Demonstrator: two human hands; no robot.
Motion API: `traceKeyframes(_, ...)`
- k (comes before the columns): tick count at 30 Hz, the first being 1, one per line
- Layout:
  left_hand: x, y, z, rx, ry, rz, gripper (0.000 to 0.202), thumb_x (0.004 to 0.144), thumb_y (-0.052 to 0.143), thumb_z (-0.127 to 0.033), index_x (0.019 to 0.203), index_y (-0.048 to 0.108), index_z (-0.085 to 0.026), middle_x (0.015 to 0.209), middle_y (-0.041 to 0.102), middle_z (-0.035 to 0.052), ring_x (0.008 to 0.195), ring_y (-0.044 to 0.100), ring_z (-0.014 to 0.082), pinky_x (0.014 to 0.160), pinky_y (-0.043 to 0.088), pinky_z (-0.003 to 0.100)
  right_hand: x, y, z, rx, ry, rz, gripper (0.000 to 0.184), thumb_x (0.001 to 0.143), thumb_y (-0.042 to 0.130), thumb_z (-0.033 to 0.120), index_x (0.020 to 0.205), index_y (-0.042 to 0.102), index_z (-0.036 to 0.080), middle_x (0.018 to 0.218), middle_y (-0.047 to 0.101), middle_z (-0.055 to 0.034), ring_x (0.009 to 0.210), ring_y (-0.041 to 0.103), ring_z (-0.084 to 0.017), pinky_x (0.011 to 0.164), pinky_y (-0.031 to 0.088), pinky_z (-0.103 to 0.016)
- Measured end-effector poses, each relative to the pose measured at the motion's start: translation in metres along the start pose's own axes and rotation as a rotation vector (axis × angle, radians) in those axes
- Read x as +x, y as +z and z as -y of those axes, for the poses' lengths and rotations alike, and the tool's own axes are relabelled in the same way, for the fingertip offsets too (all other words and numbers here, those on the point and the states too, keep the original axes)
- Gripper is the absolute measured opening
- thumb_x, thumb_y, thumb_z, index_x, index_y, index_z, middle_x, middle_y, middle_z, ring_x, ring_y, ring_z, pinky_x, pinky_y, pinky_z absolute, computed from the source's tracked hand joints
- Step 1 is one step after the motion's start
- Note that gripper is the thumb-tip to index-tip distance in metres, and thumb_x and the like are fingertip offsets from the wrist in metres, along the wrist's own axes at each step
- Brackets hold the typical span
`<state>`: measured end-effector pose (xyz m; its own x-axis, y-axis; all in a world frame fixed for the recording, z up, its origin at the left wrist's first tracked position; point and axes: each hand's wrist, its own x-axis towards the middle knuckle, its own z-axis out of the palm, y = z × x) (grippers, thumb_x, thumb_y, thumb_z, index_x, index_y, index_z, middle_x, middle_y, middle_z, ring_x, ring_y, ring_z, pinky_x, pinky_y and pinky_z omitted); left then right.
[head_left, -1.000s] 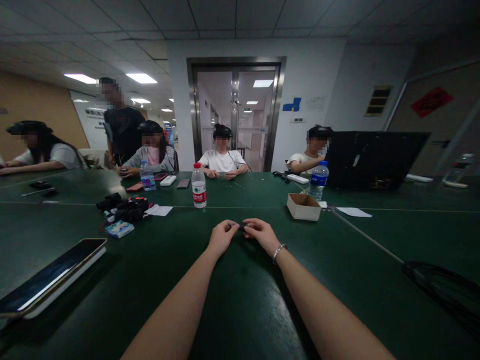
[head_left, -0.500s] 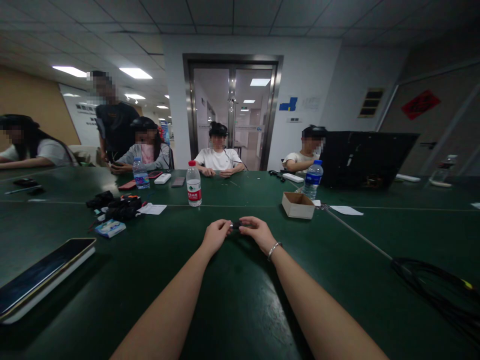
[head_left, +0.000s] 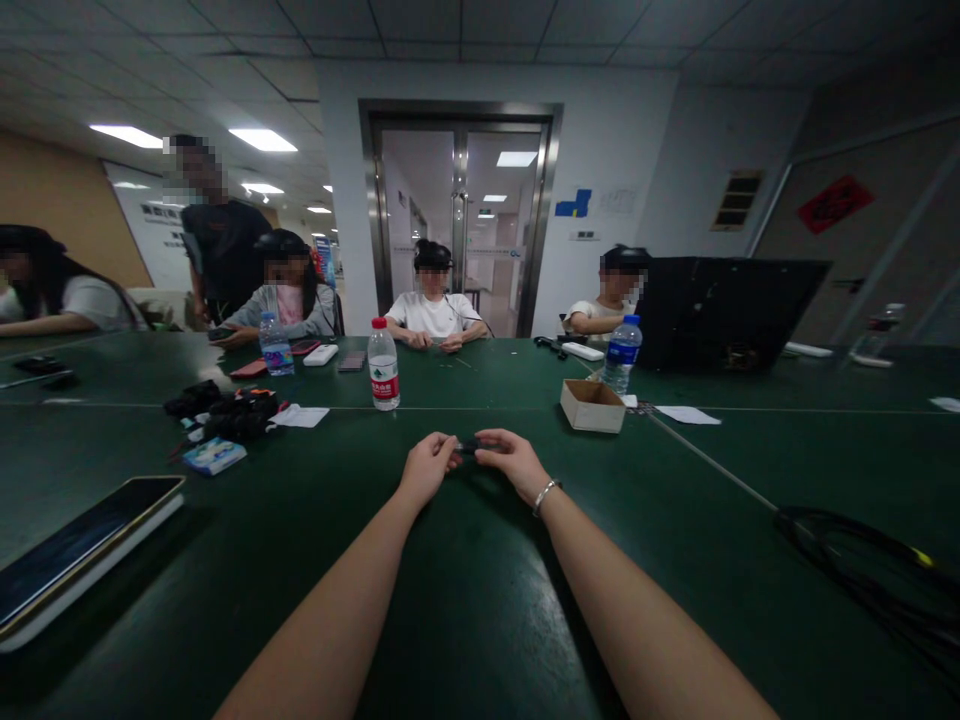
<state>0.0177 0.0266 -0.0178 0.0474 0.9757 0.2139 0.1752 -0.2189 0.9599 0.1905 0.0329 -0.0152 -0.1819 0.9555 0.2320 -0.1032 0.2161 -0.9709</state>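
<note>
Both hands meet over the middle of the green table (head_left: 480, 580). Between them is a small dark object (head_left: 468, 449) with a silvery left end, too small to name. My left hand (head_left: 429, 470) pinches the silvery end with thumb and fingers. From the other side, my right hand (head_left: 516, 463) grips the dark end, its fingers bent and a silver bracelet (head_left: 546, 497) on the wrist. The fingertips hide part of the object.
A small open cardboard box (head_left: 592, 410) and a blue-capped bottle (head_left: 622, 355) stand right of centre; a red-capped bottle (head_left: 384, 368) is left. A phone (head_left: 90, 560) lies at near left, black cables (head_left: 862, 570) at right. Several people sit across the table.
The whole view has shifted slightly, so the surroundings sit a little further left and up. My hands keep nearly the same hold on the small dark object.
</note>
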Motion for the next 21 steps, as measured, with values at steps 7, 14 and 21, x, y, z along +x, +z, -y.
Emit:
traceKeyframes(7,-0.0008,-0.0009,0.0016,0.046,-0.013,0.015,0.036,0.079,0.047,-0.048,0.081,0.058,-0.014,0.065,0.063,0.0050,0.057,0.058,0.0134,0.051,0.042,0.023,0.0010,-0.0010,-0.0021,0.036,0.001,0.016,0.042,0.053,0.078,0.022,0.092,0.065,0.016,0.090,0.062,-0.0053,0.072,0.059,-0.015,0.071,0.048,-0.029)
traceKeyframes(14,-0.0049,-0.0008,-0.0035,0.064,0.003,0.006,0.038,0.078,0.048,-0.051,0.080,0.057,-0.014,0.066,0.064,0.0052,0.058,0.059,0.0140,0.052,0.043,0.023,0.0010,-0.0006,-0.0008,0.032,0.016,0.007,0.043,0.052,0.078,0.022,0.092,0.064,0.015,0.091,0.062,-0.0061,0.073,0.060,-0.015,0.071,0.049,-0.029)
traceKeyframes(21,-0.0034,-0.0017,-0.0023,0.050,-0.017,0.013,0.038,0.078,0.049,-0.051,0.079,0.057,-0.014,0.066,0.064,0.0054,0.058,0.059,0.0141,0.053,0.043,0.024,-0.0002,-0.0001,0.0015,0.046,0.035,0.019,0.043,0.053,0.079,0.022,0.092,0.064,0.015,0.091,0.062,-0.0058,0.072,0.061,-0.014,0.070,0.050,-0.027)
